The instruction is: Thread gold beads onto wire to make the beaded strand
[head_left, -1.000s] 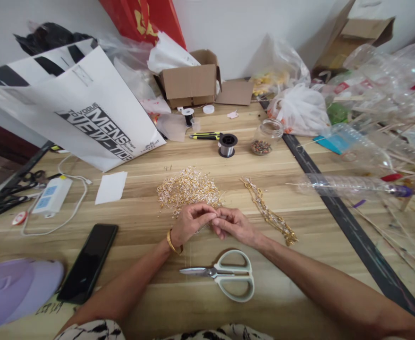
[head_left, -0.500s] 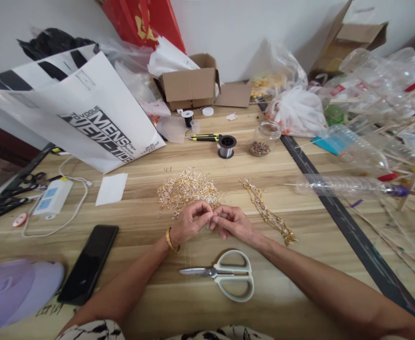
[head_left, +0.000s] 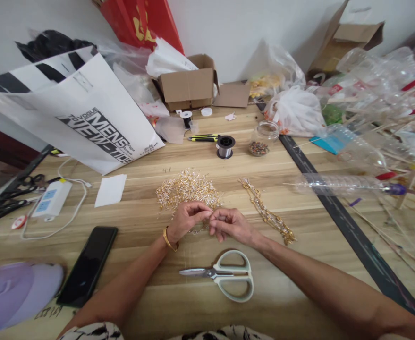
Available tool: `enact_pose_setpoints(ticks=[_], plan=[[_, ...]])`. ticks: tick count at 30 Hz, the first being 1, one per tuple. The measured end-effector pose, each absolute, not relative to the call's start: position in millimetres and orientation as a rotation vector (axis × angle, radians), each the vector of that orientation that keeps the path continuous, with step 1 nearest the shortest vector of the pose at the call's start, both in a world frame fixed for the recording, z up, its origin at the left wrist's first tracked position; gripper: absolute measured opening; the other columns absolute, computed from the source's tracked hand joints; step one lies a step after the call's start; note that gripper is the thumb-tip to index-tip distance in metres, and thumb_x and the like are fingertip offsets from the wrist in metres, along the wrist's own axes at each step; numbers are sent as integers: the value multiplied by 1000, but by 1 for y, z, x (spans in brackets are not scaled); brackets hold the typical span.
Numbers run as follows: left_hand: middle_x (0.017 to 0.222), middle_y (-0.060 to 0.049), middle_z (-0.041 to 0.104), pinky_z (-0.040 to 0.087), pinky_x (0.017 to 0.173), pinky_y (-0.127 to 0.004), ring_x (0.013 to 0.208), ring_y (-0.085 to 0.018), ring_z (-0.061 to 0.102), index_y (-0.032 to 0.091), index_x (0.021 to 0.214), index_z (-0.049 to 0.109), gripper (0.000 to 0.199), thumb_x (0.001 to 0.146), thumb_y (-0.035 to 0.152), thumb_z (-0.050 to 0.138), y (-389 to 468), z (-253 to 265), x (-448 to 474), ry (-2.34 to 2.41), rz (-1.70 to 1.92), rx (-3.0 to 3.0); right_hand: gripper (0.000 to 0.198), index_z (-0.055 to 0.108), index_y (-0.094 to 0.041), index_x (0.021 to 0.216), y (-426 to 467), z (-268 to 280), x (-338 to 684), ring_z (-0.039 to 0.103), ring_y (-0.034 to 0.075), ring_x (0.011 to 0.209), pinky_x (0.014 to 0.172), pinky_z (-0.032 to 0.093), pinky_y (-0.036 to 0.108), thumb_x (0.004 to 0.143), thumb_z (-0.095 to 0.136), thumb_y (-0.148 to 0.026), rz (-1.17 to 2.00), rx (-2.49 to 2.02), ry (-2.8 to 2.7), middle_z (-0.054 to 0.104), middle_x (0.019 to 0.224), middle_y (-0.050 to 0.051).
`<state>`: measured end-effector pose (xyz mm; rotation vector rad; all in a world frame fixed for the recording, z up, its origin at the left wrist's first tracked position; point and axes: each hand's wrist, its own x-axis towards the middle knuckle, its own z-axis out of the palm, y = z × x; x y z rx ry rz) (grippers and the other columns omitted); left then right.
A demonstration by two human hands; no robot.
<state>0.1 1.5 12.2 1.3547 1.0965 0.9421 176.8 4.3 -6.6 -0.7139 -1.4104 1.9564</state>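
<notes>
My left hand (head_left: 190,220) and my right hand (head_left: 231,225) meet fingertip to fingertip just in front of a heap of small gold and clear beads (head_left: 188,188). Both are pinched closed; what sits between the fingers is too small to make out. A thin clear thread hangs faintly below the left wrist, and a bit of beaded strand (head_left: 195,232) shows under the hands. Right of them lies a bundle of finished-looking gold and silver bead strands (head_left: 266,211). White-handled scissors (head_left: 224,272) rest nearer to me, blades pointing left.
Behind the beads stand a wire spool (head_left: 225,147), a yellow-black cutter knife (head_left: 203,138) and a glass jar (head_left: 264,138) of beads. A phone (head_left: 87,266), a power strip (head_left: 52,198) and a paper bag (head_left: 87,111) are at left. Plastic bottles (head_left: 356,184) and sticks crowd the right.
My hands have shifted slightly, with the fingertips a little further apart and more of the beaded strand showing beneath. The things on the table have stayed in place.
</notes>
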Motion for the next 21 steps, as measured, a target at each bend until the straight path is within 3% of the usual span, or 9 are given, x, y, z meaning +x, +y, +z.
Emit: enact_pose_setpoints(ticks=[11,21], plan=[[66,-3,66,46,60,-23,62,-13,59,14,69,66,14,74,27,68,-5,16,5,1257,877,1704,27,54,-15,71,1,-16,175,53,6,40,38,41,17,79,62,-39,1896,-767,-1477,58,57,-3],[68,-1,62,43,63,-24,64,-13,56,17,73,59,8,79,18,54,-9,16,6,1323,796,2151,26,54,-14,71,1,-18,173,53,6,40,38,40,16,81,60,-37,1846,-817,-1509,57,56,-3]])
